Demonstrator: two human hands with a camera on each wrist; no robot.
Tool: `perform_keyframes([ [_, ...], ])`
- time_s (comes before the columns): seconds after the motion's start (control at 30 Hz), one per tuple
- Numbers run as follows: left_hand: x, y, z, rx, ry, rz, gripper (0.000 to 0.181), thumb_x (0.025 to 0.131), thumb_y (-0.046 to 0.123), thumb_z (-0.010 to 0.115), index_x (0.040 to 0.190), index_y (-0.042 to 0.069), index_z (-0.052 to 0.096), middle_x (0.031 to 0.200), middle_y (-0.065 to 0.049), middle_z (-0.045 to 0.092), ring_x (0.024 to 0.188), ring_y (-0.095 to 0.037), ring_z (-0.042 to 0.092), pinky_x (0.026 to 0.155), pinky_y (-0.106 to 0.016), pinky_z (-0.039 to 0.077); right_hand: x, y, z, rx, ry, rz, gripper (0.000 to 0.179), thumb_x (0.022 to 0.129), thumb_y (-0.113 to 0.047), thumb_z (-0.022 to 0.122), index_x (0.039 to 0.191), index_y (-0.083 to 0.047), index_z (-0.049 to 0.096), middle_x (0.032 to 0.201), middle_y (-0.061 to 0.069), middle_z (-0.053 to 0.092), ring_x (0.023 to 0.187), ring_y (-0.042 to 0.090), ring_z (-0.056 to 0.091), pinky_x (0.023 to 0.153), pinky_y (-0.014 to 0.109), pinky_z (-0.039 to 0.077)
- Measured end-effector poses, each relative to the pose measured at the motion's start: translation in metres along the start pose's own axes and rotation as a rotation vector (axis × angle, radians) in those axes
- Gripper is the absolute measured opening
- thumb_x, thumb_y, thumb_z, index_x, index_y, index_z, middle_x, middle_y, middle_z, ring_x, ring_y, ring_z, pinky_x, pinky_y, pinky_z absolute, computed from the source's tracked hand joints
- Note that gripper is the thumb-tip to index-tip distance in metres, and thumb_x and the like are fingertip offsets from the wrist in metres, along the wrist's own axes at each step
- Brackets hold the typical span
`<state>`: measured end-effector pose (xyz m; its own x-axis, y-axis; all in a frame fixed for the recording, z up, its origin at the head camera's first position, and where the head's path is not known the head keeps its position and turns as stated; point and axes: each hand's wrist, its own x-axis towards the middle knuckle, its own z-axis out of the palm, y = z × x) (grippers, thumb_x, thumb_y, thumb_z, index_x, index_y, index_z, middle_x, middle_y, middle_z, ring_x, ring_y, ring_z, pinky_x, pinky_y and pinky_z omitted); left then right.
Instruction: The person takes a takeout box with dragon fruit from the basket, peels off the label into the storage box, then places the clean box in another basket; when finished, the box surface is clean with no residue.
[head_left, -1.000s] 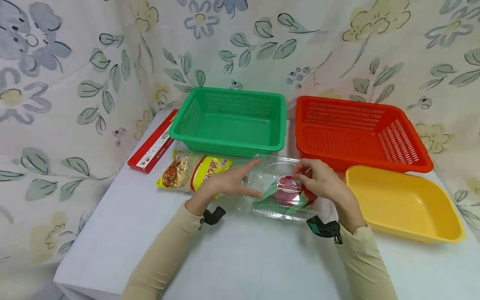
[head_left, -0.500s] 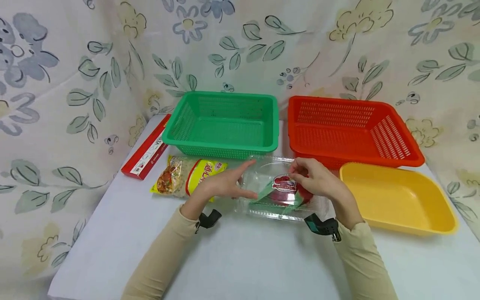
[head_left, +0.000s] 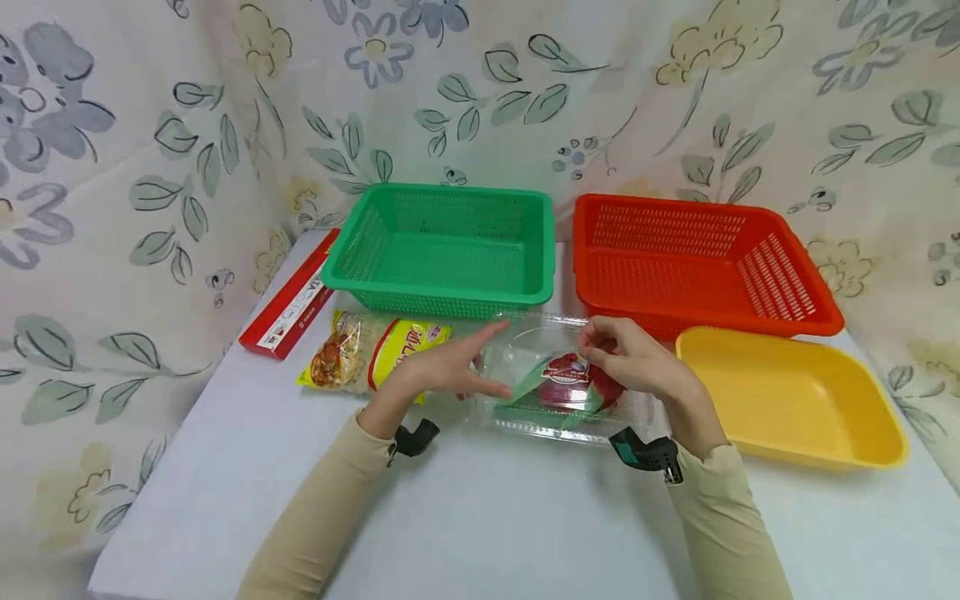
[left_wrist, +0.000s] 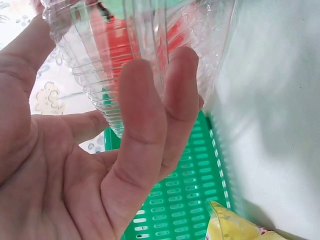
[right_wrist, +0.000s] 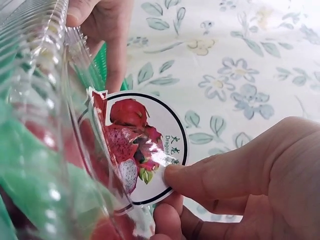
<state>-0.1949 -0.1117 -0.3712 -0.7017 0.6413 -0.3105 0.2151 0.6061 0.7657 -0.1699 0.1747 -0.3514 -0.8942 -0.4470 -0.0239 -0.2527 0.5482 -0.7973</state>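
Note:
A clear plastic clamshell box (head_left: pixel 536 429) lies between the hands, with something dark red (head_left: pixel 609 388) and green strips showing through it. On its lid is a round dragon fruit label (right_wrist: pixel 145 150), partly lifted and creased along its left side in the right wrist view. The right hand (head_left: pixel 633 357) pinches the label's free edge between thumb and fingers. At the box's left end, the left hand (head_left: pixel 448 365) holds it with thumb and fingers spread to opposite sides. Its fingers (left_wrist: pixel 142 110) lie against the ribbed plastic wall in the left wrist view.
Behind the box stand a green basket (head_left: pixel 442 296) and a red basket (head_left: pixel 697 279). A yellow tray (head_left: pixel 795 396) is at right. A clear-and-yellow food bag (head_left: pixel 367 350) lies beside the left hand, with a long red box (head_left: pixel 288 300) farther left on the white table (head_left: pixel 450 517).
The label has tilted and its upper right part has come up from the lid in the right hand's pinch. The left hand stays on the box; the head view has shifted slightly.

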Motion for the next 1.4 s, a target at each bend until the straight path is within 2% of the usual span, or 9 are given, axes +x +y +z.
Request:
perform_keyframes([
  [0.1,0.0,0.001,0.001,0.005,-0.002,-0.005,0.105,0.085,0.039,0.078,0.16,0.021,0.007,0.086,-0.011,0.052,0.06,-0.021,0.057,0.066,-0.043,0.055,-0.002,0.001,-0.001,0.008,-0.002,0.003,0.006,0.095,-0.002,0.061,0.099,0.002,0.059,0.086,0.009,0.057,0.082,0.025,0.051,0.067,0.026,0.048],
  [0.23,0.0,0.002,0.001,0.025,0.005,-0.006,0.105,0.084,0.04,0.078,0.16,0.021,0.008,0.088,-0.011,0.052,0.06,-0.021,0.056,0.063,-0.038,0.053,-0.003,0.003,-0.004,0.039,0.011,-0.003,0.007,0.096,-0.003,0.059,0.1,0.002,0.059,0.087,0.009,0.057,0.082,0.024,0.051,0.067,0.026,0.05],
  [0.43,0.0,0.001,0.001,0.055,-0.004,-0.01,0.105,0.085,0.042,0.076,0.16,0.022,0.005,0.093,-0.014,0.054,0.059,-0.02,0.054,0.06,-0.033,0.051,-0.015,0.009,-0.023,0.12,0.11,-0.002,0.008,0.097,-0.001,0.056,0.103,0.005,0.057,0.089,0.013,0.055,0.078,0.025,0.056,0.072,0.027,0.054],
  [0.67,-0.002,0.001,0.001,0.063,0.004,-0.016,0.105,0.085,0.043,0.076,0.16,0.023,0.005,0.112,-0.017,0.056,0.062,-0.021,0.058,0.064,-0.034,0.052,-0.034,0.023,-0.048,0.039,0.203,-0.025,0.01,0.098,-0.003,0.056,0.103,0.005,0.059,0.09,0.012,0.06,0.075,0.022,0.059,0.069,0.025,0.052],
  [0.77,-0.002,0.0,0.002,0.074,0.008,-0.004,0.105,0.086,0.042,0.076,0.16,0.022,0.005,0.114,-0.019,0.056,0.065,-0.021,0.058,0.065,-0.034,0.052,-0.04,0.029,-0.056,0.005,0.219,0.003,0.011,0.099,-0.004,0.056,0.104,0.005,0.06,0.089,0.01,0.061,0.075,0.02,0.059,0.069,0.023,0.051],
  [0.97,-0.001,0.001,0.002,0.111,0.018,0.043,0.103,0.087,0.04,0.075,0.159,0.013,0.007,0.131,-0.022,0.052,0.095,-0.024,0.054,0.076,-0.034,0.05,-0.053,0.043,-0.071,-0.046,0.261,0.085,0.016,0.099,-0.007,0.056,0.108,0.006,0.06,0.09,0.006,0.064,0.079,0.013,0.062,0.073,0.015,0.051],
  [1.07,-0.003,0.003,0.001,0.119,0.019,0.045,0.103,0.087,0.04,0.075,0.159,0.012,0.006,0.134,-0.023,0.051,0.102,-0.026,0.053,0.081,-0.036,0.049,-0.06,0.05,-0.08,-0.052,0.289,0.125,0.019,0.1,-0.009,0.056,0.11,0.007,0.058,0.091,0.003,0.064,0.08,0.01,0.062,0.072,0.014,0.051],
  [1.3,-0.002,-0.002,0.002,0.098,0.025,0.071,0.105,0.087,0.037,0.076,0.159,0.009,0.006,0.152,-0.023,0.035,0.105,-0.028,0.054,0.087,-0.039,0.049,-0.083,0.078,-0.099,0.02,0.334,0.229,0.019,0.101,-0.015,0.055,0.108,0.002,0.056,0.086,-0.016,0.062,0.078,0.002,0.061,0.07,0.013,0.052],
  [1.4,-0.002,-0.002,0.004,0.099,0.022,0.075,0.105,0.086,0.037,0.076,0.159,0.009,0.006,0.148,-0.023,0.04,0.101,-0.027,0.054,0.084,-0.038,0.048,-0.095,0.09,-0.107,-0.001,0.331,0.292,0.023,0.102,-0.016,0.054,0.11,0.005,0.056,0.084,-0.014,0.061,0.075,0.002,0.06,0.067,0.014,0.052],
])
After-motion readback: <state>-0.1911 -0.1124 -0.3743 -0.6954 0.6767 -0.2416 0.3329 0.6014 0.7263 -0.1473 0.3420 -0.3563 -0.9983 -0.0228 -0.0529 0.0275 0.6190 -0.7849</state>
